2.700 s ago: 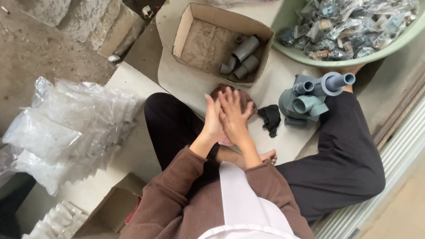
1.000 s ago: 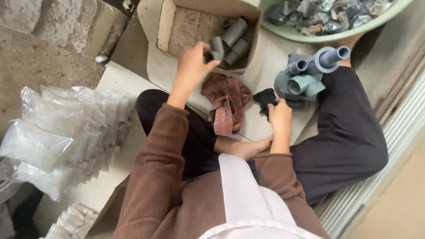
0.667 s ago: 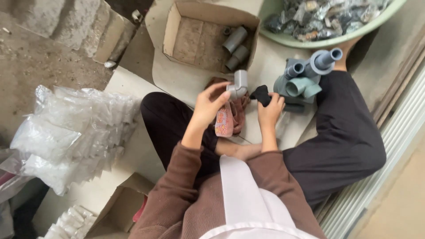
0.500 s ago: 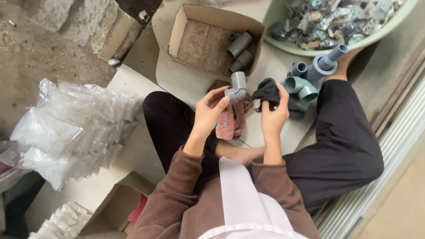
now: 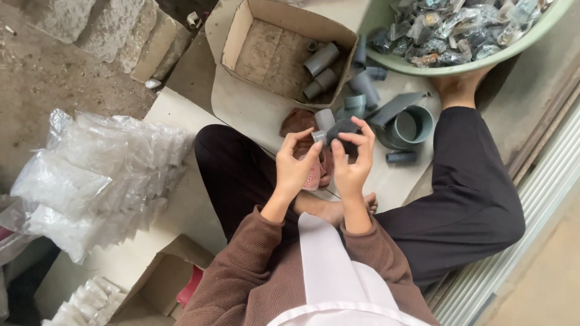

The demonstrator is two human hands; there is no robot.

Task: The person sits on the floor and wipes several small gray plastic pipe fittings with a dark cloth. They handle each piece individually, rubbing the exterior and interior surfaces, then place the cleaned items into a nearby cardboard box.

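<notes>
I sit cross-legged on the floor. My left hand (image 5: 296, 166) holds a small grey pipe fitting (image 5: 324, 121) by its lower end. My right hand (image 5: 353, 160) grips a dark rubber piece (image 5: 342, 128) pressed against that fitting. Both hands meet above a reddish cloth (image 5: 301, 124) lying between my knees. An open cardboard box (image 5: 266, 51) with a few grey pipe fittings (image 5: 320, 60) stands just beyond the hands.
A green basin (image 5: 483, 57) filled with bagged fittings sits at the top right. Loose grey fittings and a large grey coupling (image 5: 414, 125) lie beside my right knee. A heap of clear plastic bags (image 5: 90, 181) is at the left. A smaller carton (image 5: 163, 284) sits near my left elbow.
My left hand reached into the box, took out a grey fitting and brought it back. My right hand picked up the dark piece and the two hands came together.
</notes>
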